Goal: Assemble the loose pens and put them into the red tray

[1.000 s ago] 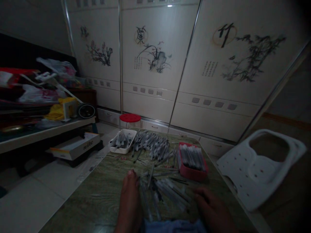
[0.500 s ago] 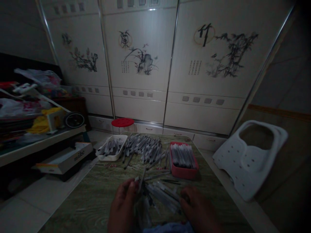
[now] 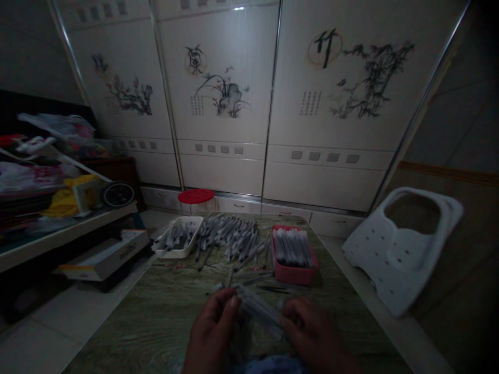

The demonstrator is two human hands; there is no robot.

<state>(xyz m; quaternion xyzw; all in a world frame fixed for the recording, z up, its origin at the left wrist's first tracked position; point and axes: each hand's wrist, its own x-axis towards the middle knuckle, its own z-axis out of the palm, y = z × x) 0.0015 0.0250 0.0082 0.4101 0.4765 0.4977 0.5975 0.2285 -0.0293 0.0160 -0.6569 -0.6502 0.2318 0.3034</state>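
Between my hands lies a blurred bunch of clear-barrelled pens [image 3: 259, 310], slanting down to the right. My left hand [image 3: 212, 328] is closed, thumb against fingers, at the bunch's upper left end. At the lower right end, the curled fingers of my right hand [image 3: 312, 331] close on the pens. Beyond them a large heap of pens [image 3: 230, 234] is spread over the wood-patterned table [image 3: 144, 311]. Many pens stand packed in a pink basket [image 3: 296, 274] on the right. More lie in a white tray [image 3: 175, 253] on the left.
Thin dark rods [image 3: 273, 289] lie in front of the pink basket. Behind the table stands a red stool [image 3: 196, 196]. A white plastic folded seat [image 3: 401, 254] leans at the right. On the left are a loaded bench [image 3: 66, 228] and a shoebox [image 3: 105, 257] below it.
My left hand has moved right, to the end of the bunch. My right hand has shifted slightly left and closed on the other end. The camera view has shifted slightly.
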